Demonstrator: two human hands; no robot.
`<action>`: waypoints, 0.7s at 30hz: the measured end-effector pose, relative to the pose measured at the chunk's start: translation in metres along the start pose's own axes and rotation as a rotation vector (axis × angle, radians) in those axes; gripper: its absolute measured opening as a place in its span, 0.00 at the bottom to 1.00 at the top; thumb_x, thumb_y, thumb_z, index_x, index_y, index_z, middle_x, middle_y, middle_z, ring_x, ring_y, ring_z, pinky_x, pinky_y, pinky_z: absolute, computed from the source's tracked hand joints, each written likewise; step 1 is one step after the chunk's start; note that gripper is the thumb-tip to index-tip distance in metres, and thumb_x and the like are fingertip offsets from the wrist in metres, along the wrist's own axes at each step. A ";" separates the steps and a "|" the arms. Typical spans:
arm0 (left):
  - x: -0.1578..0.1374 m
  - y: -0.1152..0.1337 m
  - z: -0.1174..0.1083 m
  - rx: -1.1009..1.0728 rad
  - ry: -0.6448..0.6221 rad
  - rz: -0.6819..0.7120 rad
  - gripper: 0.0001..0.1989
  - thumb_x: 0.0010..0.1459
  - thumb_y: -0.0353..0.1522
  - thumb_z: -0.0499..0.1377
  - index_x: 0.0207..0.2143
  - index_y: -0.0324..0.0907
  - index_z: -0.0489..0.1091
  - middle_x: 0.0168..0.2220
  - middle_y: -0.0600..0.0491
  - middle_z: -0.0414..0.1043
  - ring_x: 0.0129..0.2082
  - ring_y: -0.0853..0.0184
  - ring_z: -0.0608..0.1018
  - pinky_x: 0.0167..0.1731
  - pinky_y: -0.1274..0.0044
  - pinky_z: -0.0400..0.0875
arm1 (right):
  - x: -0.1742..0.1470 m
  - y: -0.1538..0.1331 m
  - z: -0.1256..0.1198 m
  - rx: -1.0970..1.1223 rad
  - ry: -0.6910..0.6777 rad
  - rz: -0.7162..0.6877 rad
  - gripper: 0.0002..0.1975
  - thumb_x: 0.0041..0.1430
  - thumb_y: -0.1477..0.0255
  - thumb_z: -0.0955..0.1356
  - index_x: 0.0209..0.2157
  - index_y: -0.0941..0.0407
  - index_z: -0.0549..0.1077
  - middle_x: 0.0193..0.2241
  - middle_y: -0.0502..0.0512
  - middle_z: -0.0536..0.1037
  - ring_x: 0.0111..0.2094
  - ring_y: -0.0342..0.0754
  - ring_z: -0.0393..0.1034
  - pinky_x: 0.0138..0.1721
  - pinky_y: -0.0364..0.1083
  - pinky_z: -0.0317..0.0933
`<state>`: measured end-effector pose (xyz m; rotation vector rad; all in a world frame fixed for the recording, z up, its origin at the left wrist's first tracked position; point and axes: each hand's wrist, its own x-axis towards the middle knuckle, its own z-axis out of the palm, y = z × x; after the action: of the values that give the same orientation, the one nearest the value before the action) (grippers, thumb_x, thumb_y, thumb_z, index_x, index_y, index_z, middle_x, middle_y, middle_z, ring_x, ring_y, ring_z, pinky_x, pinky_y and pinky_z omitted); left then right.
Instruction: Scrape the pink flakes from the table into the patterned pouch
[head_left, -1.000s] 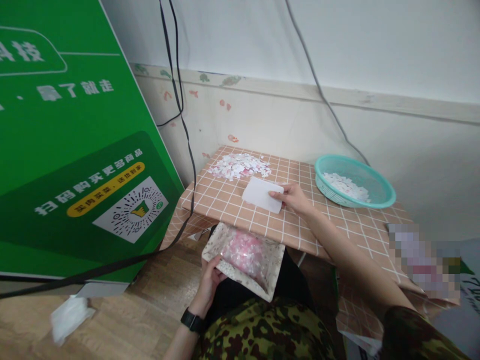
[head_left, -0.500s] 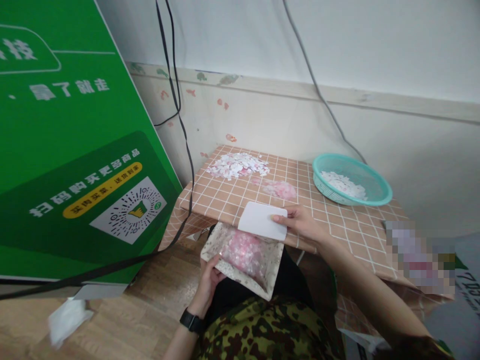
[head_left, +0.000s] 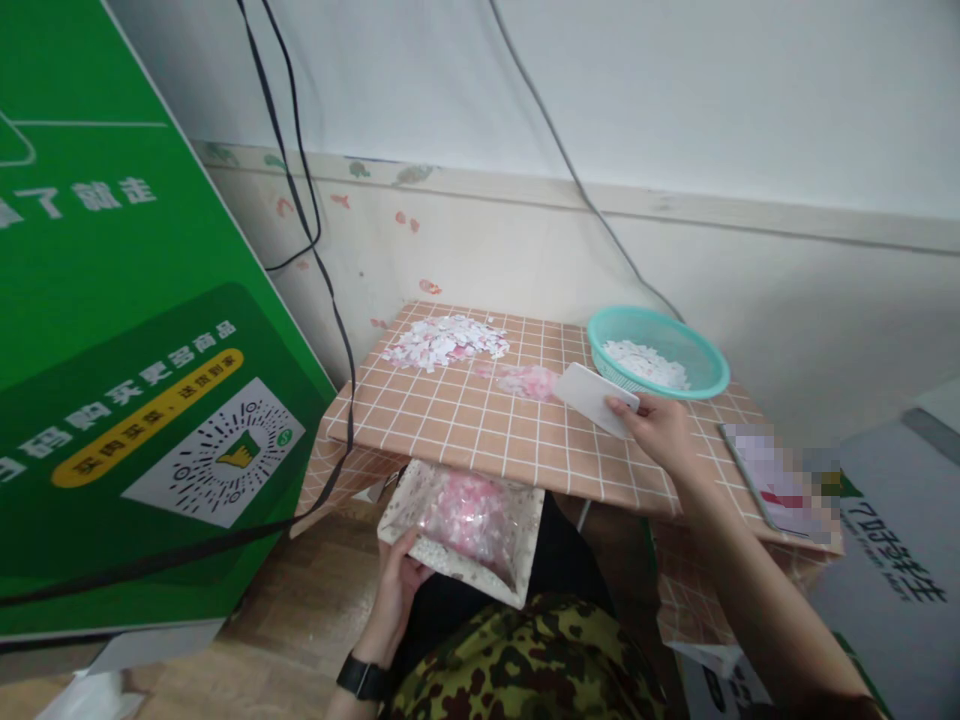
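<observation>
My left hand [head_left: 401, 578] grips the near left rim of a pale, speckled square tray [head_left: 517, 560], held over my lap just below the table edge. Pink and white bits lie in it, some in what looks like shiny clear film. Between the thumb and fingers of my right hand [head_left: 654, 425] is a flat white scraper-like card [head_left: 596, 398], tilted above the tabletop. Left of the card, a small patch of pink pieces [head_left: 529, 381] lies on the cloth. Farther back left is a heap of white and pink flakes [head_left: 446, 341].
A turquoise plastic basket [head_left: 660, 385] holding white flakes stands at the back right of the checked table [head_left: 450, 420]. A phone-like slab [head_left: 765, 480], partly blurred, lies at the right edge. Black cables hang before a green sign [head_left: 172, 400] on the left.
My right hand has moved the white card from over the tray to above the tabletop, near the pink patch. My left hand still holds the tray. The view has turned right.
</observation>
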<state>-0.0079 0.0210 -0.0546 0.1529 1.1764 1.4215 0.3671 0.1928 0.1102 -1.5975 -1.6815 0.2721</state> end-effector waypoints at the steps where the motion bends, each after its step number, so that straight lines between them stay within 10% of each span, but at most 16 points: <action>1: 0.001 0.000 0.000 0.005 0.003 -0.003 0.31 0.57 0.36 0.65 0.62 0.51 0.61 0.56 0.46 0.73 0.41 0.59 0.81 0.42 0.62 0.79 | 0.000 -0.003 0.003 0.015 -0.025 0.000 0.31 0.54 0.41 0.68 0.19 0.57 0.74 0.15 0.53 0.69 0.20 0.47 0.61 0.22 0.46 0.49; 21: 0.006 -0.003 -0.005 0.005 -0.009 -0.004 0.35 0.59 0.36 0.63 0.67 0.53 0.58 0.58 0.46 0.71 0.42 0.58 0.81 0.41 0.62 0.80 | -0.009 0.003 0.016 0.326 -0.053 0.066 0.28 0.55 0.45 0.70 0.31 0.58 0.80 0.25 0.56 0.79 0.25 0.50 0.70 0.26 0.47 0.61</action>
<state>-0.0108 0.0225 -0.0618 0.1606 1.1724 1.4130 0.3582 0.1910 0.0941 -1.4119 -1.5334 0.5955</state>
